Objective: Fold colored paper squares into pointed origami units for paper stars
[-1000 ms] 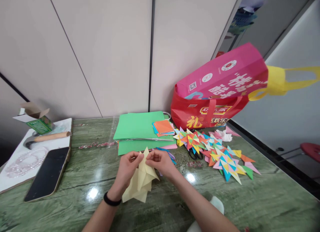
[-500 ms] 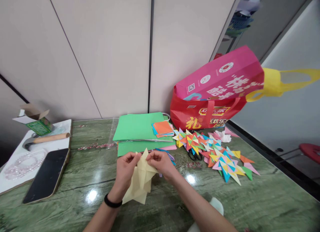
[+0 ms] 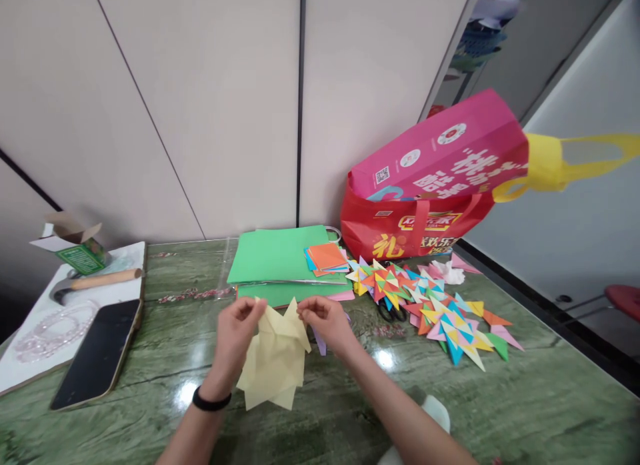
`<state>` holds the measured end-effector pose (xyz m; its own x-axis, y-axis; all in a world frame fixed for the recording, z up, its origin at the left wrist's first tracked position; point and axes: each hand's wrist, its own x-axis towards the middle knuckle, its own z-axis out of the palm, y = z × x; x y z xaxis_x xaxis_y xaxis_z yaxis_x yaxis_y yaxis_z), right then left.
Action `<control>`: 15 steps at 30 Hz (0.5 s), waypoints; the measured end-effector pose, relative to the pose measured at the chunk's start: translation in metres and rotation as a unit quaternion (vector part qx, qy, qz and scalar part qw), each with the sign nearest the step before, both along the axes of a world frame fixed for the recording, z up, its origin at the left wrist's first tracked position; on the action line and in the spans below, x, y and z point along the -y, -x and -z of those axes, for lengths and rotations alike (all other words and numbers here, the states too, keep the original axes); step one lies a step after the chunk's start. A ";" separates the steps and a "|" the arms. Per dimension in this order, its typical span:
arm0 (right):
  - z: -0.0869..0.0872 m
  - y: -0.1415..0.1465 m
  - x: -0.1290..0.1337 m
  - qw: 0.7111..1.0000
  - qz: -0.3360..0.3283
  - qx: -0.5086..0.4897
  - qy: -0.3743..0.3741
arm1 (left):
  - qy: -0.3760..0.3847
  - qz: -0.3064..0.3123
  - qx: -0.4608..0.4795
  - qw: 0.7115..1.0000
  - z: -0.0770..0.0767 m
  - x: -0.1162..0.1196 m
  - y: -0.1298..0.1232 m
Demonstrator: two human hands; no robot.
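A pale yellow folded paper [image 3: 275, 365] with several pointed corners hangs between my hands above the table. My left hand [image 3: 237, 335] pinches its upper left point between thumb and fingers. At the upper right point, my right hand [image 3: 325, 321] is closed with thumb and fingertips on the paper's edge. Creases and overlapping layers show across the paper's upper part. Behind my right hand, purple paper pieces [image 3: 320, 341] are partly hidden. Just beyond lie green sheets [image 3: 275, 255] with a small stack of orange and blue paper squares [image 3: 327, 257] on top.
Colourful folded paper stars [image 3: 453, 325] spread over the right of the table, with black scissors [image 3: 391, 311] partly under them. A red bag [image 3: 370, 225] holding a pink bag [image 3: 440, 151] stands behind. At left are a phone [image 3: 97, 351], a wooden-handled sickle [image 3: 105, 278] and a small box [image 3: 83, 255].
My left hand has moved left, away from my right hand. The paper's top points are now apart and the sheet is spread wider.
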<state>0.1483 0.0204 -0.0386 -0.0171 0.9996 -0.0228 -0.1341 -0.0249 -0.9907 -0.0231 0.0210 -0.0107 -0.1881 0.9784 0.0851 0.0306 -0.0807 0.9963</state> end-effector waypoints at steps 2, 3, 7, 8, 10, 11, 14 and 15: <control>0.000 0.003 0.001 1.000 -0.020 0.007 -0.013 | 0.020 0.080 -0.030 0.996 0.001 0.005 -0.009; 0.000 0.005 0.002 0.999 -0.040 0.009 -0.016 | 0.027 0.100 -0.040 0.994 0.001 0.007 -0.013; 0.004 0.010 0.005 0.997 -0.077 0.023 -0.015 | 0.043 0.106 -0.036 0.993 0.001 0.012 -0.024; 0.007 0.010 0.006 0.997 -0.073 0.030 -0.013 | 0.048 0.104 -0.023 0.993 0.001 0.012 -0.025; 0.012 0.010 0.006 0.997 -0.065 0.044 -0.012 | 0.056 0.105 -0.003 0.993 0.001 0.011 -0.025; 0.013 0.010 0.005 0.996 -0.064 0.052 -0.015 | 0.057 0.108 0.005 0.993 0.002 0.011 -0.024; -0.002 0.010 0.005 0.993 -0.069 0.091 -0.034 | 0.064 0.114 0.039 0.991 0.002 0.011 -0.022; -0.014 0.010 0.007 0.991 -0.066 0.110 -0.048 | 0.072 0.107 0.062 0.990 0.002 0.011 -0.022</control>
<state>0.1381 0.0138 -0.0244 -0.1520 0.9869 0.0547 0.0833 0.0680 -0.9942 -0.0013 0.0103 -0.0131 0.0246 0.9974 -0.0680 -0.0961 0.0701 0.9929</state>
